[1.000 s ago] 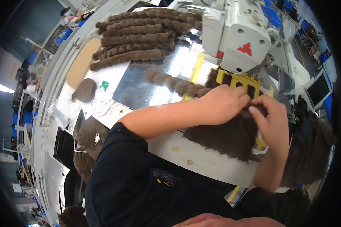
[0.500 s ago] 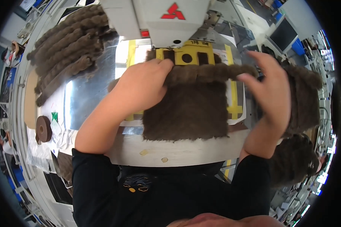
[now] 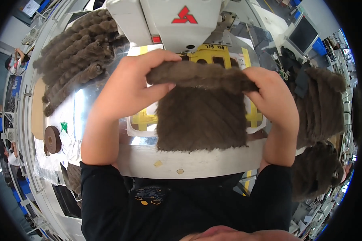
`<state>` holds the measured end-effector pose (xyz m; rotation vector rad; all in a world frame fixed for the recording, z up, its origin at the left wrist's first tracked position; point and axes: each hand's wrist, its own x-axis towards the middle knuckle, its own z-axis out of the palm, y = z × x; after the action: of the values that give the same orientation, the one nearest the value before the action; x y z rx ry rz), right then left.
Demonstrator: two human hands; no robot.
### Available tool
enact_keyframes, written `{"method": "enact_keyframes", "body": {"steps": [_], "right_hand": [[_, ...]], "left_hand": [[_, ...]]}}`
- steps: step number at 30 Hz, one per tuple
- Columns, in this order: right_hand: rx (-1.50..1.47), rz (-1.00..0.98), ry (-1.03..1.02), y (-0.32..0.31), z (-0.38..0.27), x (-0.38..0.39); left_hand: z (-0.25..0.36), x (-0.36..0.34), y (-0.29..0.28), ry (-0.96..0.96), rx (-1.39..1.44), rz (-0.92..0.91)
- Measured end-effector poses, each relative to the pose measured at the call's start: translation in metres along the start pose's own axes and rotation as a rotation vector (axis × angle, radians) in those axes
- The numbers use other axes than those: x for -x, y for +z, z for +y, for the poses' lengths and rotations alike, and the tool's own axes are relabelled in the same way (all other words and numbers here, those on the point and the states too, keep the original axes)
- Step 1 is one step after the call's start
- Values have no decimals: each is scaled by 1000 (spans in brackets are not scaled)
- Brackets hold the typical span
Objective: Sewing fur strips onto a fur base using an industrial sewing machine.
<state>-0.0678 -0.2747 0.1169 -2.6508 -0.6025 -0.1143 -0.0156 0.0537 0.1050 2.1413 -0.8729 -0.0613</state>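
Both hands grip a brown fur strip stretched sideways in front of a white industrial sewing machine. My left hand is wrapped round the strip's left end, thumb below and fingers above. My right hand is closed on the right end. A square piece of brown fur lies flat beneath and nearer me, reaching toward the table edge. Behind the strip, a yellow plate with cut-out slots sits under the machine head, partly hidden by the fur.
Several fur strips are heaped at the upper left, near a brown tape roll and white sheets. More fur lies right. A monitor stands back right. Co-workers show at the left rim.
My view has swung square onto the machine. My hands have moved apart to the strip's two ends; my right hand, loose half a second ago, has closed on it.
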Motion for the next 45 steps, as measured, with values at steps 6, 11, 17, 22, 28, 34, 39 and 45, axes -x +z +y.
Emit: {"method": "enact_keyframes", "body": {"steps": [6, 11, 17, 22, 28, 34, 39, 45], "right_hand": [[-132, -89, -60, -9, -7, 1], [-223, -307, -143, -7, -1, 0], [-343, -486, -164, -5, -4, -5], [-419, -690, -120, -8, -14, -8], [-449, -622, -205, 0, -24, -7], [-702, -576, -148, 6, -37, -1], [-783, -616, -133, 16, -42, -1], [-569, -665, -290, 33, -53, 6]], "left_hand": [[1, 9, 5, 285, 613, 173], [5, 10, 5, 415, 618, 62], [10, 7, 17, 546, 638, 232], [9, 14, 18, 484, 745, 211], [17, 20, 25, 193, 1066, 455], [11, 14, 14, 321, 1174, 304], [-1, 16, 14, 533, 1234, 257], [6, 22, 7, 351, 1159, 362]]}}
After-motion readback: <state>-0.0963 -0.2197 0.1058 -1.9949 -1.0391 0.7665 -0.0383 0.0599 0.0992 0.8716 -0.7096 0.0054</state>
